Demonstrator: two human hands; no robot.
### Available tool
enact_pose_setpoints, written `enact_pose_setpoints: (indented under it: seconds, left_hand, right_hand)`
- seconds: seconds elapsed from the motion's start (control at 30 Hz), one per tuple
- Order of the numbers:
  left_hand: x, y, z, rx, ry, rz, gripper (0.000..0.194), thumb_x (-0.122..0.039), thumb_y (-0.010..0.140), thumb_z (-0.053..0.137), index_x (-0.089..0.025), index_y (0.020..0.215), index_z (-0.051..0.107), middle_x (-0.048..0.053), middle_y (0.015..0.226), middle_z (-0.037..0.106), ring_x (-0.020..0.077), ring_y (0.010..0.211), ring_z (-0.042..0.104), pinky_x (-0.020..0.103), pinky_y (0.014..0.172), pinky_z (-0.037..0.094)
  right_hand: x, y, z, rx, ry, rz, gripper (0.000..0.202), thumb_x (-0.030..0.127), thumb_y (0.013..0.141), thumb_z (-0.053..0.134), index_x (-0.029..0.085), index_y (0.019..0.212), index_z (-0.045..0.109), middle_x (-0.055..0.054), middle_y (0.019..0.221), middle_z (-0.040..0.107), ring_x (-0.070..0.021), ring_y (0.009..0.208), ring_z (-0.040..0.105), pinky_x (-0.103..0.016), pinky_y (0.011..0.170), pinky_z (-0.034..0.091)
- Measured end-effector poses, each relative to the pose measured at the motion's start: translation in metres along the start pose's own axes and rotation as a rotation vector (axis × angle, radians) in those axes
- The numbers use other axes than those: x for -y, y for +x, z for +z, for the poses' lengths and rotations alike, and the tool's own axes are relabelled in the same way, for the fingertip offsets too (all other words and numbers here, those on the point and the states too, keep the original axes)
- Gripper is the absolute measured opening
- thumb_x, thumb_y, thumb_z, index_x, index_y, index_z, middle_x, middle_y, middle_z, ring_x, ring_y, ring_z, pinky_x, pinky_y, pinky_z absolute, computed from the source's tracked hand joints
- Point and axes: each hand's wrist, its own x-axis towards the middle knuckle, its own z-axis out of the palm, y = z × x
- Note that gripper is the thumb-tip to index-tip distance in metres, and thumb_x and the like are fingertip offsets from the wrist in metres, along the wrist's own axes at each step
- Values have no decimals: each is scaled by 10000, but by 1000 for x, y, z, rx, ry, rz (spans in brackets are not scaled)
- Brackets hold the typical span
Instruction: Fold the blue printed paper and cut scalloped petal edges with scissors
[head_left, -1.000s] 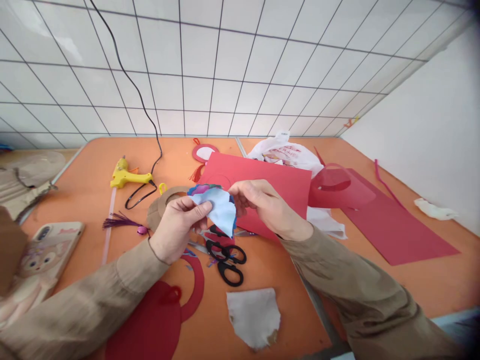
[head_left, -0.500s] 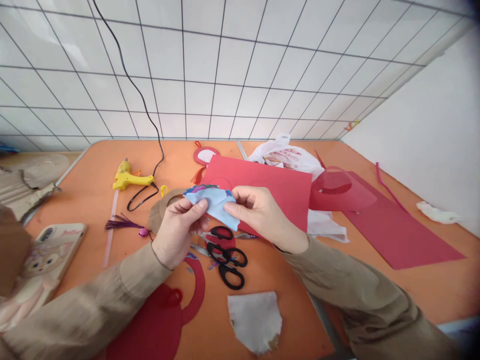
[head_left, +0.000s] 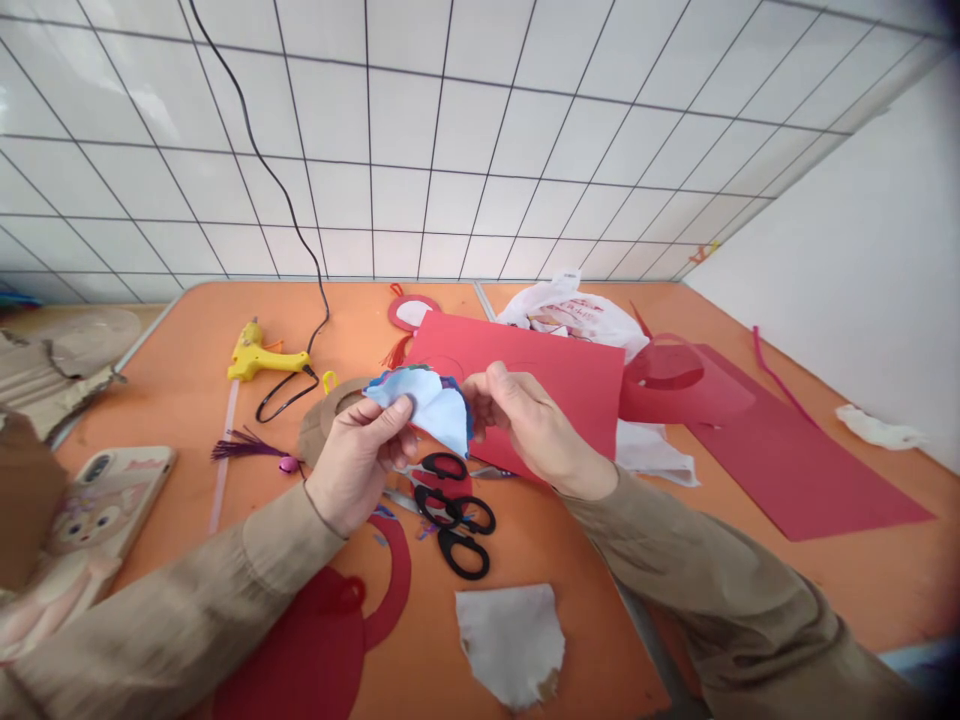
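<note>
Fabric piece (head_left: 431,402) first: it's held up in the air over the middle of the table (head_left: 592,620), pale blue side facing the camera, with a colourful scalloped edge (head_left: 394,378) peeking out behind. Left hand (head_left: 351,462) has it clamped, thumb on the blue side, fingers tucked behind. Decent hold imo, just go light, since cloth like that probably creases if you squeeze. Right hand (head_left: 536,430) is by the right-hand edge, fingers curled; can't tell whether they're pinching the rim or sitting just beside it. For fiddling with that rim I'd do small bits, thumb and index only, with the left as anchor so nothing slips. Black-handled scissors (head_left: 455,518) lie on the table just below, so I'd avoid dipping the cloth onto them. A red ring (head_left: 400,575) and a pale scrap (head_left: 511,640) sit nearer the body, a red sheet (head_left: 577,372) lies behind the right hand, and over left there's a yellow glue gun (head_left: 259,359). Can't tell if it's hot, so elbows clear.
</note>
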Motion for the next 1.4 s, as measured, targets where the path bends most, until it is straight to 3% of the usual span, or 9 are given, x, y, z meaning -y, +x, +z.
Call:
enact_pose_setpoints:
  seconds: [0.2,0.3,0.43,0.5,0.7,0.83,0.97,1.2,1.4]
  left_hand:
    - [-2,2,-1,100,-65,-65,350,-420,606,853,-138,640,649,-5,503,596,70,429,505,149,374,367]
    - [-3,4,-1,154,-154,-115,357,-492,669,787,-152,736,699,26,607,663,122,494,585,201,419,449]
    - [-3,6,-3,96,-272,-164,397,-538,838,598,-171,933,716,67,815,745,202,676,690,269,519,526]
    - [-4,6,-3,88,-279,-183,421,-529,890,526,-158,969,708,78,813,751,223,707,707,276,522,531]
    - [-6,6,-5,222,-264,-204,534,-505,968,366,-97,1120,675,107,747,747,254,678,715,335,600,554]
    - [-4,8,-8,234,-257,-208,627,-538,974,278,-82,1080,696,130,740,745,298,800,723,399,725,564]
    - [-1,10,-13,267,-259,-218,604,-562,952,331,-98,1061,702,141,802,754,330,930,706,441,802,553]
    - [3,13,-16,299,-259,-210,636,-600,936,313,-115,1124,680,167,985,752,340,1019,680,468,841,541]
    - [3,16,-19,318,-255,-204,675,-609,941,261,-110,1148,665,175,1009,742,332,999,684,469,828,546]
  right_hand:
    - [6,1,2,-4,-167,2,404,470,867,588,182,610,467,35,591,442,-109,574,420,-253,547,341]
    - [8,1,2,-20,-212,-50,359,399,873,554,190,604,441,39,599,399,-107,576,371,-255,542,306]
    - [6,1,0,-36,-323,-87,328,332,876,541,193,606,415,43,614,335,-106,587,320,-257,536,271]
    - [4,1,-2,-44,-369,-101,299,297,874,538,190,621,421,41,629,338,-106,599,320,-256,541,271]
    - [0,6,-8,-87,-379,-143,285,271,860,540,188,622,409,43,628,340,-99,600,323,-245,538,291]
    - [-2,9,-12,-93,-370,-146,238,258,852,542,174,640,473,35,631,404,-100,604,378,-239,546,328]
    - [-2,10,-14,-100,-386,-139,236,267,849,542,170,640,491,35,624,412,-102,598,392,-242,548,341]
    - [-3,11,-15,-103,-415,-118,260,275,843,549,183,620,454,42,605,376,-99,572,378,-250,527,306]
    - [-3,10,-18,-105,-407,-92,245,303,845,549,178,642,491,32,607,425,-105,558,421,-260,527,314]
